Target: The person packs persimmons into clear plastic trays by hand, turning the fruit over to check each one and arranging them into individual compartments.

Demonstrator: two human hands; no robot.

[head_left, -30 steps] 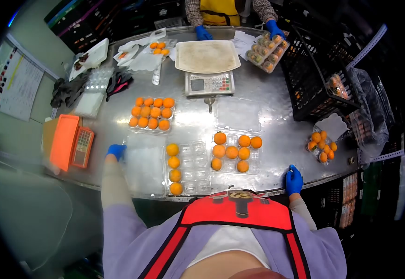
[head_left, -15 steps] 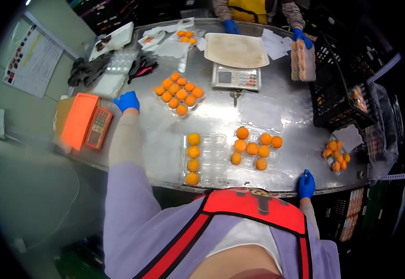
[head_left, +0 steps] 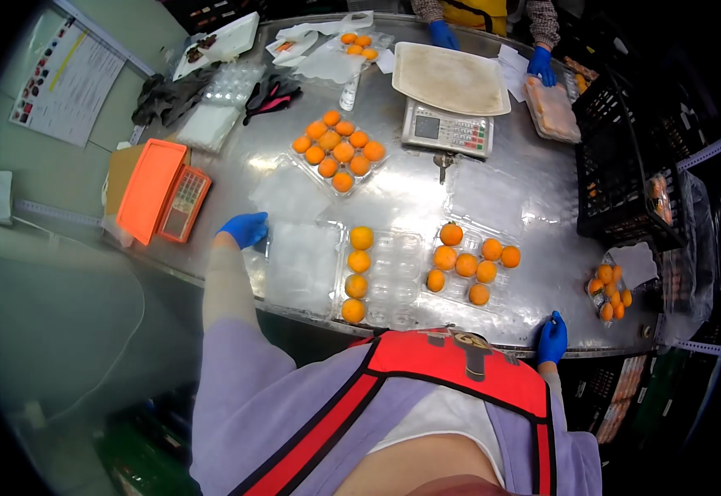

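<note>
- Here's the left hand (head_left: 245,229) in its blue glove, out over the near-left part of the table (head_left: 534,273), right by the edge of a clear lid (head_left: 301,269); its fingers look close together, but I can't tell whether they pinch anything.
- The right hand (head_left: 552,337), also gloved, sits at the table's near edge, fingers bent; whether it holds something, I can't tell.
- Between the two, front and centre: an open tray (head_left: 395,264) with its lid folded out on the left, four orange fruits (head_left: 359,262) lined up down its left column, the other cups bare!
- Just right of it, a second tray (head_left: 457,285) carries eight fruits, scattered with gaps.
- Farther back, a full tray (head_left: 371,171) shows twelve, set at a slant.
- Over at far right, a small cluster of fruit (head_left: 610,289) beside a white sheet (head_left: 632,263).
- Across the table, beyond the white scale (head_left: 447,132), a co-worker's gloved hand (head_left: 541,66) is on a packed container (head_left: 553,109) next to a black crate (head_left: 617,165).
</note>
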